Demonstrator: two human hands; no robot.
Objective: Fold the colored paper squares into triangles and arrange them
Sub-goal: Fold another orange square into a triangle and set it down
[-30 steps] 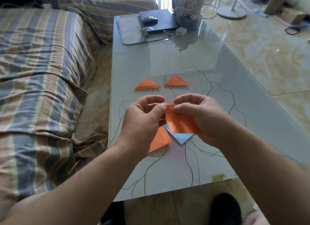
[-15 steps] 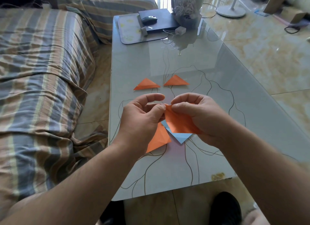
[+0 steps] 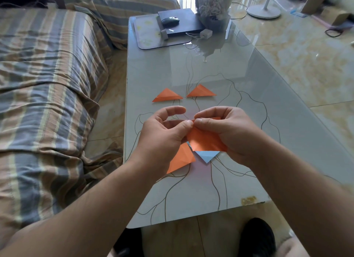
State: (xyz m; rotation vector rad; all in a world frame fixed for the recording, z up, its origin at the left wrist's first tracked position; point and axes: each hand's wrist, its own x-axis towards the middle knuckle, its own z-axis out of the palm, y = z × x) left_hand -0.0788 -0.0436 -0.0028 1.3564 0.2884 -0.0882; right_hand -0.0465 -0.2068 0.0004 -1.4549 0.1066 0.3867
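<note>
Striped fabric covers the sofa at far left, alongside the glass desk. On the desk, two folded orange triangles sit side by side, the left triangle just apart from the right triangle. Nearer, the left hand pinches the top corner of an orange paper with thumb and curled fingers, and the right hand pinches that same corner, thumbs touching. The paper is held up above the desk. Under it lie another orange piece and a blue triangle, partly hidden.
</note>
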